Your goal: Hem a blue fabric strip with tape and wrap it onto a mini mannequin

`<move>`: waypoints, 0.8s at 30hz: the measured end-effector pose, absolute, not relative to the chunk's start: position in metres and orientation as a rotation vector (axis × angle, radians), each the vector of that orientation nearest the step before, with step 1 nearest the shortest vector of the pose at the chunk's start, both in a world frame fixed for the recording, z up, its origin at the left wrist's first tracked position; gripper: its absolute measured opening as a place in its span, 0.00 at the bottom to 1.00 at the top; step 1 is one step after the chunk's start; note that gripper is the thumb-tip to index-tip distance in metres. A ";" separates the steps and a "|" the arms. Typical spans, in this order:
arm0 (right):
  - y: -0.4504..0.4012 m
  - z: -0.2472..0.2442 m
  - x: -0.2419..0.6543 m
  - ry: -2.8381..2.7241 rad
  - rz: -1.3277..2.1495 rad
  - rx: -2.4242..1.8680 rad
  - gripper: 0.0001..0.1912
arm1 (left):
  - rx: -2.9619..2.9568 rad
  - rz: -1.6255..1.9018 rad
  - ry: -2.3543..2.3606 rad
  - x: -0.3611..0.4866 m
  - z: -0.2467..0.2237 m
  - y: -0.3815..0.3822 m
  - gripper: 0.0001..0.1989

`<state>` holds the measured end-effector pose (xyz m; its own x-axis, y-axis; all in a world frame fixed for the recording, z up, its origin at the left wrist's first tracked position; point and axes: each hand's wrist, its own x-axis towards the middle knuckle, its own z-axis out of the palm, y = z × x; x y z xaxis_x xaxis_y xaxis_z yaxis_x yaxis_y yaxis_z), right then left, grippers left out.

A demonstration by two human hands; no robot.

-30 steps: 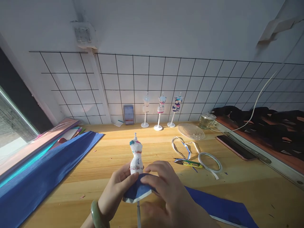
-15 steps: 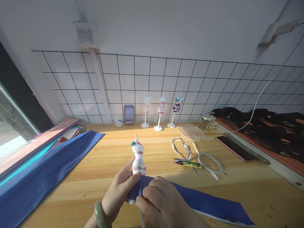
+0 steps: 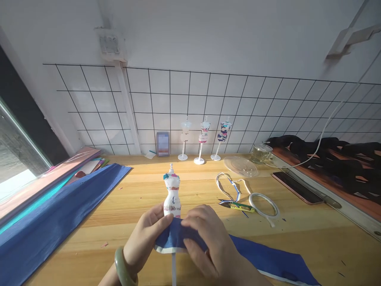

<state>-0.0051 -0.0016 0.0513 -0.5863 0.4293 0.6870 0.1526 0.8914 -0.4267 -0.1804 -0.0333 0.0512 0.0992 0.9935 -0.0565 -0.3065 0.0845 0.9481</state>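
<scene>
A small white mannequin (image 3: 172, 198) with painted patches stands upright on a thin stem in front of me. My left hand (image 3: 147, 234), with a green bangle on the wrist, grips its lower end, the thumb pressing a blue strip (image 3: 268, 256) against it. The strip has a white lower edge, lies across the mannequin's base and trails to the right along the table. My right hand (image 3: 208, 238) is over the strip just right of the mannequin, fingers bent and thumb apart from them, touching the blue material.
Three small mannequins (image 3: 203, 139) stand at the back by the gridded wall. A cutter (image 3: 238, 206), a tape roll (image 3: 264, 204), thin strips and a clear lid (image 3: 240, 166) lie right. A phone (image 3: 297, 187) is farther right; blue sheet (image 3: 68, 202) at left.
My right hand has loosened from a tight pinch and risen slightly, its fingers spreading over the strip. The mannequin has turned a little and stands straighter, and more of the strip's white edge shows.
</scene>
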 end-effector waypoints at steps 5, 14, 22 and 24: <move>0.004 0.053 -0.005 -2.089 1.016 -0.855 0.13 | 1.039 1.198 0.862 -0.181 0.048 -0.034 0.14; 0.007 0.051 -0.008 -1.848 1.520 -0.879 0.20 | 1.141 1.163 0.921 -0.184 0.049 -0.035 0.14; 0.002 0.055 -0.009 -1.819 1.475 -0.879 0.16 | 1.122 1.151 0.928 -0.183 0.050 -0.037 0.14; 0.001 0.057 -0.009 -1.822 1.467 -0.894 0.15 | 1.124 1.145 0.928 -0.182 0.050 -0.036 0.15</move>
